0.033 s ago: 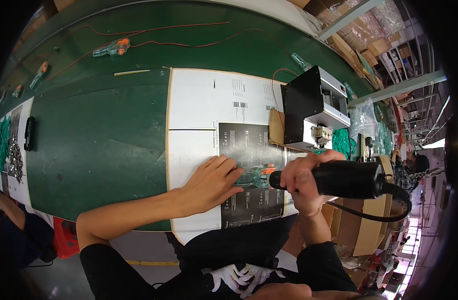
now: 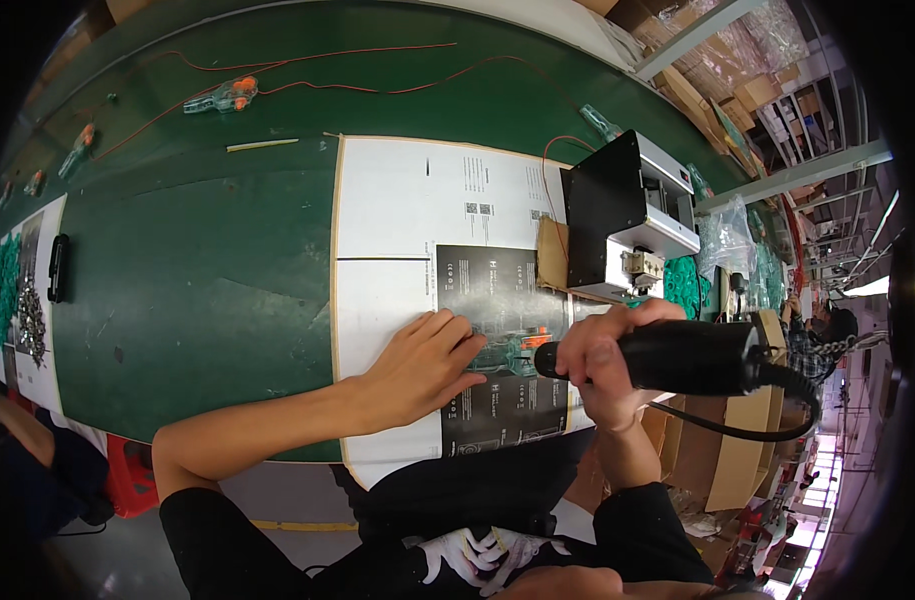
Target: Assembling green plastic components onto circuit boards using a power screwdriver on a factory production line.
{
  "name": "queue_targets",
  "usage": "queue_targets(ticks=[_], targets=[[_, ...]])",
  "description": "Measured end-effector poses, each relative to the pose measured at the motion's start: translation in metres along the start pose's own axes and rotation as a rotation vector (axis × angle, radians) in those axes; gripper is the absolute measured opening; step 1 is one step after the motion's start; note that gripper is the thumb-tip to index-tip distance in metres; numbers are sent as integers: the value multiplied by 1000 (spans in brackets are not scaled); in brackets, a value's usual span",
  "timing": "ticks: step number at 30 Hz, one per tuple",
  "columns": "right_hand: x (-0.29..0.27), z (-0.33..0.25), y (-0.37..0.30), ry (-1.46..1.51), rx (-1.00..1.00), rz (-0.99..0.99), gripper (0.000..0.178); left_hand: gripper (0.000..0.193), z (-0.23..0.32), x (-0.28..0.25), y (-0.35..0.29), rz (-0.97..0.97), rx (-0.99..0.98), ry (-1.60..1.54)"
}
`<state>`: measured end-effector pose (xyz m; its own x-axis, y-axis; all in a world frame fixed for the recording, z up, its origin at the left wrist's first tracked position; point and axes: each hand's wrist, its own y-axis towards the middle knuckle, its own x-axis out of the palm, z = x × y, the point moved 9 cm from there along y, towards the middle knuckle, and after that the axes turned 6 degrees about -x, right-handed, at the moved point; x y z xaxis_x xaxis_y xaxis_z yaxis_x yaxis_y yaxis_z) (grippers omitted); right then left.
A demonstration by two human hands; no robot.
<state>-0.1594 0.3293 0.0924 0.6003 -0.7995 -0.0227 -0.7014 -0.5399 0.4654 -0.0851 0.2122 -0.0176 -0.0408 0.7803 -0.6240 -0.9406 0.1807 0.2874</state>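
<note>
My left hand [image 2: 422,365] has its thumb and fingers closed on one end of a clear teal plastic housing [image 2: 502,353] with orange parts at its other end. The housing lies on the dark printed area of a white sheet, and my fingers cover part of it. My right hand [image 2: 604,365] is wrapped round a black electric screwdriver [image 2: 692,358], held nearly level with its nose pointing left. That nose is right at the orange end of the housing; the bit's exact contact point is too small to tell.
Right of the sheet [image 2: 382,200] stands a black and silver machine [image 2: 617,215], with teal parts [image 2: 683,285] beside it. More clear housings [image 2: 222,97] with red wires lie along the far side of the green table [image 2: 197,250]. At far left are small metal parts [image 2: 31,328] and a black tool [image 2: 59,268].
</note>
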Motion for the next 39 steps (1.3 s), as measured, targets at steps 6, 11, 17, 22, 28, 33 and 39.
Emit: queue_targets(ticks=[6,11,17,22,28,33,39], targets=[[10,4,-1,-73,-22,-84,38,42,1,-1,0,40,2,-16],[13,8,0,-61,-10,-146,39,39,0,1,1,-4,-28,-13],[7,8,-1,-126,-5,-113,39,39,4,-1,4,27,-2,-14],[-68,-33,30,-125,-179,301,30,38,-1,-2,-3,-3,-38,0],[-153,-59,60,-312,-242,646,32,37,5,3,3,-36,-19,4],[-148,-37,62,-283,-171,567,33,37,2,1,2,-37,-35,-1],[-94,-42,34,-41,-129,388,30,40,2,-4,3,39,4,-15]])
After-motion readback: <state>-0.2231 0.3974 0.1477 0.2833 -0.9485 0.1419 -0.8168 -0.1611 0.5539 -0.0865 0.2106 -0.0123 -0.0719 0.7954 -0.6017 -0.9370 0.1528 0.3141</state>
